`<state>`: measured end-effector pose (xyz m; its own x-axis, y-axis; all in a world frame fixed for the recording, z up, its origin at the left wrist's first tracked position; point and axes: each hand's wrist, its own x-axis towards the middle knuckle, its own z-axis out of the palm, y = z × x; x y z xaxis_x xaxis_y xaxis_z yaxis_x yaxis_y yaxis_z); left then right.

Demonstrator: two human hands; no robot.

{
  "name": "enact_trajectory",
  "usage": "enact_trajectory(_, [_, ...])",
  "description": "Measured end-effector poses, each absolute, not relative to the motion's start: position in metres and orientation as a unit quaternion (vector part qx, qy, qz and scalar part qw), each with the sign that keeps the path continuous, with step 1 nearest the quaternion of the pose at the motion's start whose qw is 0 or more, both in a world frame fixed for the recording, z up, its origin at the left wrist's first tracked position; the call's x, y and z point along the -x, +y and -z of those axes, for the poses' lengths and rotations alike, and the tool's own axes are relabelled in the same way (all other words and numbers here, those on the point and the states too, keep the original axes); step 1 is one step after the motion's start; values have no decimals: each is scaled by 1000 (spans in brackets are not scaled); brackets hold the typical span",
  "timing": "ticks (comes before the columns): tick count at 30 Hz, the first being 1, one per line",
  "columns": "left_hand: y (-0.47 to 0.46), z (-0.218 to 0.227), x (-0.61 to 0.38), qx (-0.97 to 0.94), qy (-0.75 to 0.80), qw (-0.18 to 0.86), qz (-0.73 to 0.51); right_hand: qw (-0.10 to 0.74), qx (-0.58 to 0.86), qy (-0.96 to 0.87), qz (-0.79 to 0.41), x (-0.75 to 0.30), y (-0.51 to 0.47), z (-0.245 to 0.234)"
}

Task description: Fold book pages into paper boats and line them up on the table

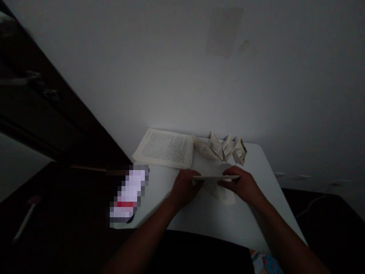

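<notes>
A printed sheet of paper (218, 186) is held just above the white table (216, 220), folded so its upper edge shows as a thin pale strip. My left hand (185, 188) pinches the sheet's left end, fingers closed on it. My right hand (242, 184) grips the right end the same way. Behind the hands, several small folded paper shapes (221, 148) made from printed pages stand in a row near the table's far edge.
A stack of printed pages (165, 148) lies at the table's far left corner. A pixelated pale object with a red band (128, 196) sits at the table's left edge. Dark furniture (42, 106) fills the left side; a grey wall (199, 68) rises behind.
</notes>
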<state>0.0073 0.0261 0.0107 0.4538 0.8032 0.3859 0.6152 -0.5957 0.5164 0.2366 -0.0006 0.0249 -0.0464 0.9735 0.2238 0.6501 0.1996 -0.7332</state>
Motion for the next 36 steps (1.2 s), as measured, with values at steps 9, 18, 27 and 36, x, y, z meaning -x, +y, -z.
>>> enact_trajectory(9, [29, -32, 0, -863, 325, 109, -371, 401, 508, -744, -168, -238, -4, -41])
enact_trajectory(18, [22, -36, 4, -873, 318, 7, -370, 412, 453, -790, -20, -236, -15, -41])
enact_trajectory(27, [12, -21, 10, -891, 277, -8, -360, 368, 414, -832, 39, -237, -25, -21])
enact_trajectory(36, [6, -10, 12, -930, 245, 15, -272, 286, 395, -872, 49, -241, -46, -11])
